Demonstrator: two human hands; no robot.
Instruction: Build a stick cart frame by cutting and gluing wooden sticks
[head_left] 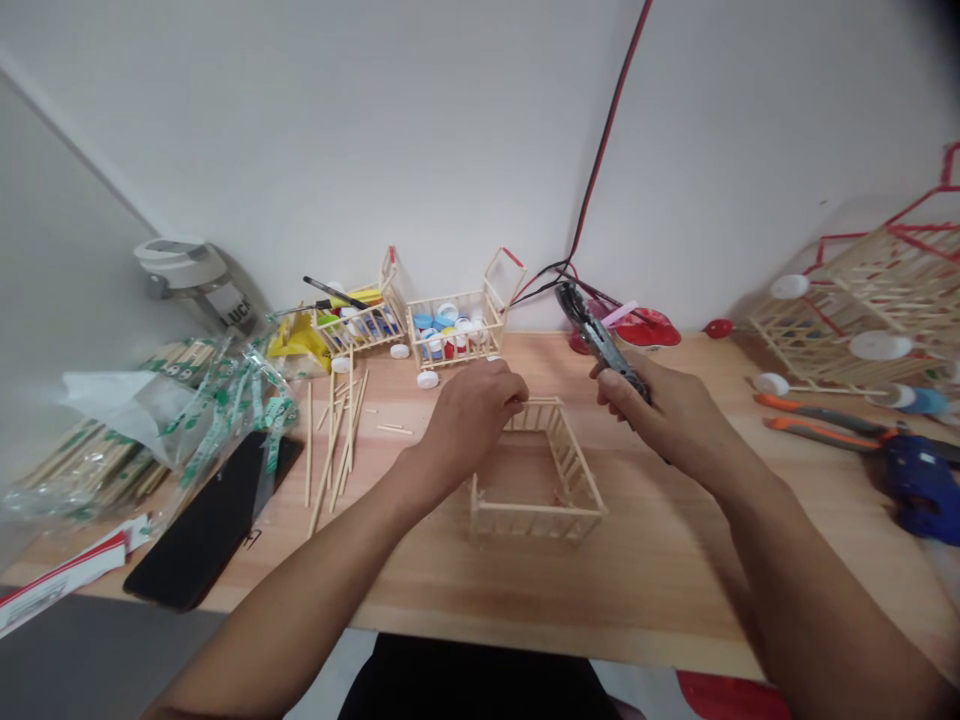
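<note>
A small open basket of thin wooden sticks (536, 522) rests on the table in front of me. My left hand (480, 405) is at its far left corner, fingers curled together and covering part of the rim; what they pinch, if anything, is hidden. To the right of the basket, my right hand (660, 405) is raised and closed around what looks like a worn grey-and-black utility knife (604, 345). The knife points up and away from me, apart from the basket.
Two stick carts (457, 350) filled with bottle caps stand by the wall. Loose sticks (349, 430), a black phone (214, 520) and bagged sticks (90, 460) lie left. Larger stick carts (847, 300), orange-handled pliers (821, 420) and a blue glue gun (922, 480) are right.
</note>
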